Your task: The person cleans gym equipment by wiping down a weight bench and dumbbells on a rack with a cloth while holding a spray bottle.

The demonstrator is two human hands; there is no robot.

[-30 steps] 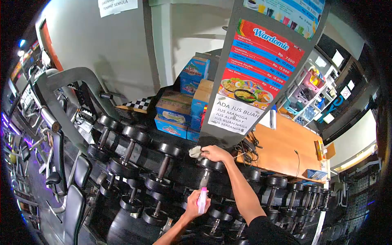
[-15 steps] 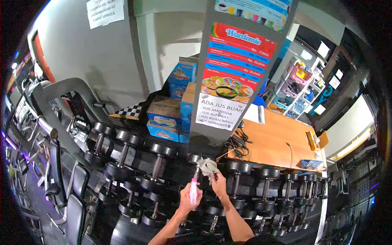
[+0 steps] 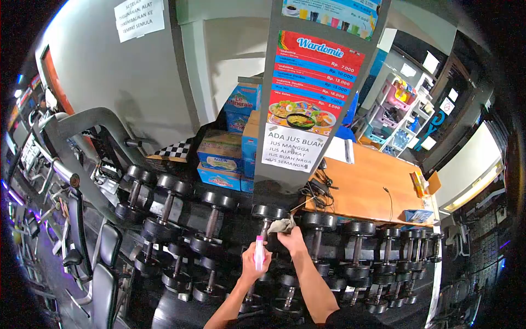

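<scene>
The left hand (image 3: 254, 264) has its fingers curled around a pink and white plastic spray bottle (image 3: 259, 253). The long side of the bottle's top points away from the person, with the bright pink end facing a black round-ended dumbbell with a metal handle (image 3: 270, 212). This dumbbell is in the back row, just in front of the grey pillar (image 3: 263, 189). Its long handle runs from the pillar back toward the person, and its near end is hidden by the left hand and the bottle.

The right hand (image 3: 291, 239) pinches a crumpled grey cloth (image 3: 281, 226) beside the handle. Some of its fingers are hidden, and I cannot tell if the cloth touches the metal.

More black dumbbells (image 3: 206, 241) sit side by side in two rows on a dark rack, most pointing away from the person too. Behind them on the right is an orange-brown wooden desk (image 3: 367, 186) with black cables (image 3: 318, 192) on it. A red and blue food menu (image 3: 318, 82) hangs on the pillar. Blue cardboard boxes (image 3: 219, 178) are stacked to its left, and a black padded bench (image 3: 109, 241) stands far left.
</scene>
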